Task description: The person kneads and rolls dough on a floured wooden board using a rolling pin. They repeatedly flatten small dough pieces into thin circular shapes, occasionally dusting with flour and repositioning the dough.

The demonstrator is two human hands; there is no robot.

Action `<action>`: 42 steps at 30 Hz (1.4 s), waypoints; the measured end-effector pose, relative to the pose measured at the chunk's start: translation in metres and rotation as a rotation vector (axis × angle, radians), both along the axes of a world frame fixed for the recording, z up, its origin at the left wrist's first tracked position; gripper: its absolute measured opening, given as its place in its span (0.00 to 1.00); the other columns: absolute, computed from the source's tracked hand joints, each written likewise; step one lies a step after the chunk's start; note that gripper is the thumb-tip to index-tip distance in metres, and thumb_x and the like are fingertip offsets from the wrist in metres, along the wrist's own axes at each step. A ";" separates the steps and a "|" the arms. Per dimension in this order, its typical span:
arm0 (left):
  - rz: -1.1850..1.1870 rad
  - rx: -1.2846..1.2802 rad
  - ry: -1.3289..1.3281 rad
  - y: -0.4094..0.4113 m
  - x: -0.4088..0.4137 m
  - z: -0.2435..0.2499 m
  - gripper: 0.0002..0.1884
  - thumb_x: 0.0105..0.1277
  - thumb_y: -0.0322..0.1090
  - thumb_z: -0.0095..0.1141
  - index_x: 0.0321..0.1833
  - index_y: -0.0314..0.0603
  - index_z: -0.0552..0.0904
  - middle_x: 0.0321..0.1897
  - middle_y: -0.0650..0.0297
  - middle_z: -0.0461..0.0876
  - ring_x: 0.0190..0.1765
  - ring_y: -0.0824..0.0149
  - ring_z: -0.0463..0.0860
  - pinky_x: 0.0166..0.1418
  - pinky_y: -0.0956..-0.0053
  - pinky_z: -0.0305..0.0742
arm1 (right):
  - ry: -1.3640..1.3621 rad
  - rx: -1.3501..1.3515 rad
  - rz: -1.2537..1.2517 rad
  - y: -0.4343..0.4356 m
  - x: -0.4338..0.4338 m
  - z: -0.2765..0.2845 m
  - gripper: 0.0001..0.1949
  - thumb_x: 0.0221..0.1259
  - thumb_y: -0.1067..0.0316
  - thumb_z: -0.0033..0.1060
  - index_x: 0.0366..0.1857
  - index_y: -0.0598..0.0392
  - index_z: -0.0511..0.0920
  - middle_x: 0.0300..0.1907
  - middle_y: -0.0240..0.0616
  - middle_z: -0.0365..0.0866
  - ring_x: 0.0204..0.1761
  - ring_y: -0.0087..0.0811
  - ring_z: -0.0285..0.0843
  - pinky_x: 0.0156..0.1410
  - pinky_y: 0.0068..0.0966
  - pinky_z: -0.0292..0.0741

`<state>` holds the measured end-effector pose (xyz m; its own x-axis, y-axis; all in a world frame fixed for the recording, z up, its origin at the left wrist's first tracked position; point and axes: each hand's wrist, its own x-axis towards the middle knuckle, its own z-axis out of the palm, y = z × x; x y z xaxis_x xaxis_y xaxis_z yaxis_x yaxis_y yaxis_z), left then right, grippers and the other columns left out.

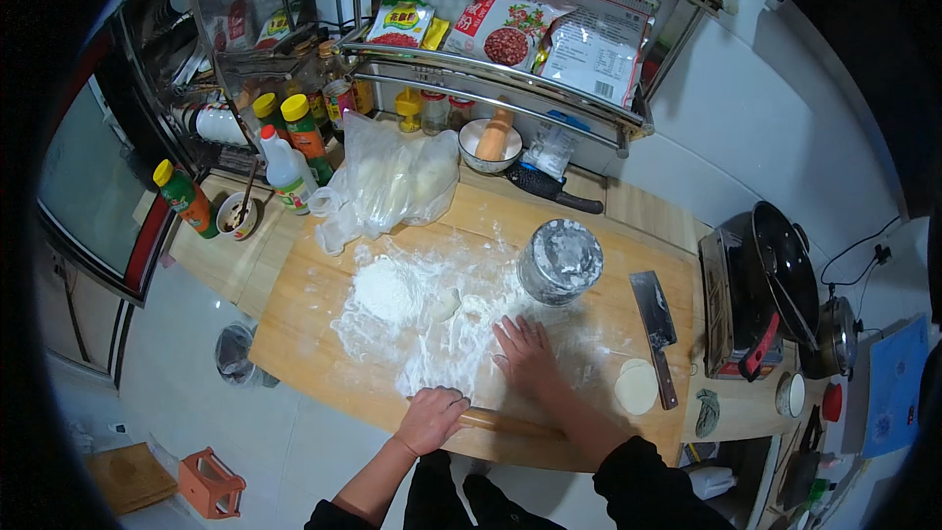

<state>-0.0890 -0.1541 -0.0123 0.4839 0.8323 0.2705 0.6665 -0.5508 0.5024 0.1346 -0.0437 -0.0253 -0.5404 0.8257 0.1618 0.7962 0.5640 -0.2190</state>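
My left hand (433, 419) is closed around one end of a wooden rolling pin (511, 425) along the board's near edge. Fingers spread, my right hand (524, 355) lies over the floured surface of the wooden board (309, 338). A small piece of dough (445, 305) rests in the flour beside a heap of flour (384, 288). Behind my right hand stands a flour-dusted metal canister (561, 263). Flat rounds of dough (636, 387) lie at the right, next to a cleaver (653, 324).
A plastic bag (397, 180) sits at the board's back left, near several bottles (287, 169). A bowl (490, 147) and a black-handled tool (552, 189) lie behind the board. At the right is a stove with a wok (784, 272). A wire shelf (493, 73) overhangs the back.
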 end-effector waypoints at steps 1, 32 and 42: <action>0.003 0.000 -0.001 -0.001 -0.001 -0.002 0.22 0.53 0.39 0.66 0.51 0.47 0.77 0.47 0.64 0.78 0.51 0.60 0.77 0.53 0.64 0.67 | -0.002 -0.020 -0.005 -0.003 -0.002 0.001 0.30 0.61 0.52 0.59 0.67 0.49 0.68 0.70 0.41 0.64 0.72 0.47 0.59 0.73 0.57 0.52; -0.023 0.054 0.019 -0.004 0.003 0.003 0.20 0.54 0.39 0.65 0.50 0.44 0.77 0.44 0.62 0.78 0.49 0.60 0.77 0.50 0.64 0.68 | 0.066 0.033 0.006 -0.035 -0.017 0.005 0.26 0.62 0.50 0.57 0.65 0.40 0.72 0.69 0.50 0.62 0.70 0.55 0.59 0.68 0.65 0.56; 0.166 -0.149 0.047 0.008 0.038 0.023 0.22 0.61 0.46 0.59 0.53 0.41 0.78 0.55 0.57 0.77 0.59 0.53 0.74 0.62 0.53 0.66 | -0.101 -0.335 -0.260 -0.050 0.053 0.039 0.24 0.70 0.54 0.47 0.65 0.53 0.69 0.70 0.48 0.62 0.73 0.53 0.54 0.75 0.52 0.51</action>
